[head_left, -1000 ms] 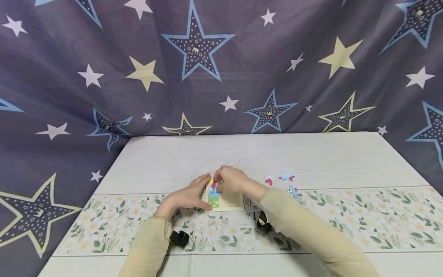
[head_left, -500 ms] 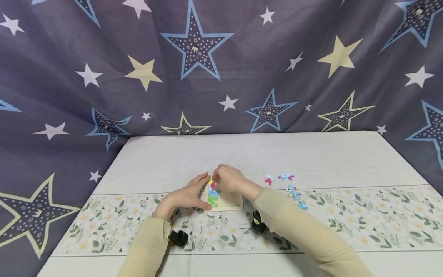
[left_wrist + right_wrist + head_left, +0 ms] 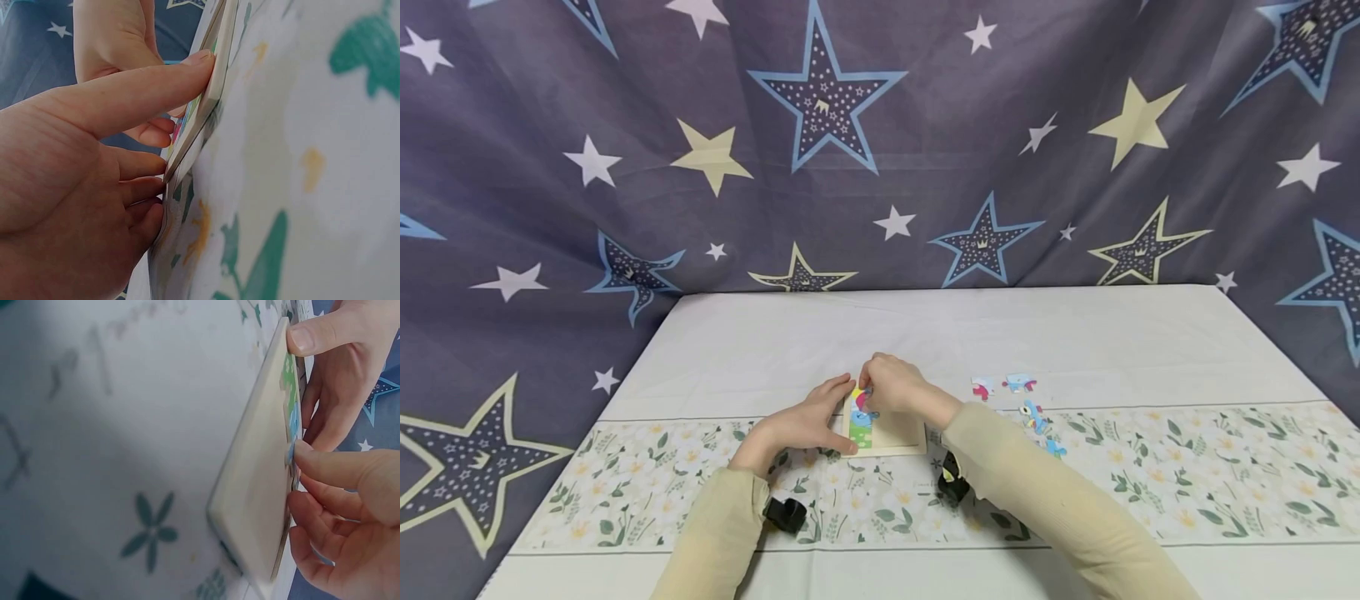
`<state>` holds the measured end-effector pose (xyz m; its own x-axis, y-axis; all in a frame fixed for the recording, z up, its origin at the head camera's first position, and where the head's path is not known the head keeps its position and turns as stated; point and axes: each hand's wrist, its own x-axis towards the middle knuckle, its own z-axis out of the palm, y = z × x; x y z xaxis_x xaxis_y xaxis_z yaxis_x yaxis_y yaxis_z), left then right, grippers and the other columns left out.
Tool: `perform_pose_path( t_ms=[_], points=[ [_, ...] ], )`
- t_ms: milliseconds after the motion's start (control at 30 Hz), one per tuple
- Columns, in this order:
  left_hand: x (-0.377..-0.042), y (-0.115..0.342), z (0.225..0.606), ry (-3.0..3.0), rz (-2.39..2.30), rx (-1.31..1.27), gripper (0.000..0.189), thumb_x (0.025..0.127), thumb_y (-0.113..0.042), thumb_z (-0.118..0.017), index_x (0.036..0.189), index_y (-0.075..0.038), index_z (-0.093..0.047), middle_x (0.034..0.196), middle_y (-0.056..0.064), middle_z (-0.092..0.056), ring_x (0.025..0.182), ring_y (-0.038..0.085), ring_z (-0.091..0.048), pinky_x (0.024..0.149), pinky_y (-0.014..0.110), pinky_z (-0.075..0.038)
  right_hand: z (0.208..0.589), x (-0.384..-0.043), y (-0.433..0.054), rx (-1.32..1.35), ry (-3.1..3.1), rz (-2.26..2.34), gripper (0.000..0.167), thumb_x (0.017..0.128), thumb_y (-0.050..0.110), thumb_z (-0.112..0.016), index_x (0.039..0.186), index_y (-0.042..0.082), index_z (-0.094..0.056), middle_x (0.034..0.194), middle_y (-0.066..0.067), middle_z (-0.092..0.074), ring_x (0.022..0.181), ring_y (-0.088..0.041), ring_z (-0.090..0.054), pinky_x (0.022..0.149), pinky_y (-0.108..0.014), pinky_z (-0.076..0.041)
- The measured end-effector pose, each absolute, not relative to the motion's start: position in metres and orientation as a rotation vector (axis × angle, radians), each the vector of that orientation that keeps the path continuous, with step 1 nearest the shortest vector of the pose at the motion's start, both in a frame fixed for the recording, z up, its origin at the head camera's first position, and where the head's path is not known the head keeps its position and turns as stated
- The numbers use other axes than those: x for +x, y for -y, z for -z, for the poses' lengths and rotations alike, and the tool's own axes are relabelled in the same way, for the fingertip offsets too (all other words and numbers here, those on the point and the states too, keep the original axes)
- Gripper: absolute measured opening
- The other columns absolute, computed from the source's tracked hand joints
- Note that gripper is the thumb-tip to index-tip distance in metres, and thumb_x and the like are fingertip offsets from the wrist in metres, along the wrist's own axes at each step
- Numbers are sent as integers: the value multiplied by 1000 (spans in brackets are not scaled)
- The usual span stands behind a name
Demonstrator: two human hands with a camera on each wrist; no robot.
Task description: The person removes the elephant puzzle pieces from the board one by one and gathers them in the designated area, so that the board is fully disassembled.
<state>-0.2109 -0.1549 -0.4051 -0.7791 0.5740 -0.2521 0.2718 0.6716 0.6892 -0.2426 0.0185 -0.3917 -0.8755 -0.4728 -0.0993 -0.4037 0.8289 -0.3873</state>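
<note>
A shallow wooden puzzle tray (image 3: 901, 432) lies on the table in the head view, its left column filled with picture pieces and its right part bare wood. My left hand (image 3: 797, 427) holds the tray's left side, thumb on the near left corner and fingers along the far left edge. Over the tray's upper left, my right hand (image 3: 897, 385) pinches a pink and yellow puzzle piece (image 3: 861, 401) against the column. Below it sits a green and blue piece (image 3: 860, 432). In the right wrist view, the right fingertips (image 3: 302, 450) touch the pieces; they hide part of them.
Right of the tray lie loose puzzle pieces: a pink one (image 3: 982, 388), a blue and pink one (image 3: 1019, 382), a blue one (image 3: 1034, 417) and a smaller blue one (image 3: 1056, 447). A floral-banded cloth (image 3: 880, 517) covers the table; a starry curtain (image 3: 880, 208) hangs behind.
The right hand has shifted slightly left and away from the body over the tray's upper left; its forearm has swung left, showing more of the loose blue pieces. The left hand keeps its place.
</note>
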Motion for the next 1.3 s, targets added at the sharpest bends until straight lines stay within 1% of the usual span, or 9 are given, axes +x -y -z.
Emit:
perform_pose_path(
  t_ms=[233,367,467,667,833,1000,1133,1300],
  points=[
    [-211,155,404,-2434,-893,662,100,73,-29,-74,146,-2,-12,153,14,-2,139,34,-1,107,57,-14,393,-242,-20,-668,-2817,608,23,73,15,-75,93,9,-66,85,1,-58,74,-12,-51,68,-28,-45],
    [-211,154,404,-2438,-892,655,99,73,-29,-74,146,-2,-13,153,14,-2,139,33,-1,107,56,-14,393,-241,-21,-656,-2809,647,24,74,13,-73,96,9,-63,85,0,-59,75,-12,-53,70,-28,-45],
    [-210,154,404,-2442,-889,649,99,73,-29,-75,146,-2,-13,153,14,-2,139,33,-1,107,56,-14,392,-239,-22,-674,-2814,642,26,74,14,-73,97,8,-63,85,0,-59,75,-12,-53,70,-28,-45],
    [-210,154,405,-2450,-874,650,99,73,-30,-75,145,-1,-14,153,14,-2,139,34,-1,107,57,-14,395,-241,-23,-657,-2794,659,26,72,16,-76,96,11,-65,85,2,-59,75,-12,-53,71,-28,-45],
    [-211,153,406,-2453,-876,647,99,72,-31,-75,145,-2,-14,153,13,-3,139,33,-1,107,56,-14,397,-241,-23,-664,-2812,641,28,72,18,-77,95,13,-64,86,2,-56,75,-12,-50,68,-27,-43],
    [-211,153,405,-2467,-871,654,100,72,-31,-75,145,-1,-14,153,14,-3,139,33,-2,107,56,-14,396,-241,-23,-680,-2827,633,25,73,18,-76,93,14,-61,86,2,-53,73,-11,-49,65,-27,-42],
    [-210,153,405,-2466,-867,645,99,73,-31,-75,145,-2,-14,153,13,-3,139,33,-2,107,56,-14,396,-240,-24,-691,-2815,694,22,73,16,-75,88,15,-59,82,3,-56,70,-11,-49,64,-27,-41],
    [-210,153,405,-2466,-865,639,99,73,-31,-75,145,-2,-14,153,13,-3,139,33,-2,107,57,-15,398,-240,-26,-711,-2816,749,23,72,17,-77,86,16,-58,80,3,-57,70,-11,-51,65,-27,-41]
  ],
)
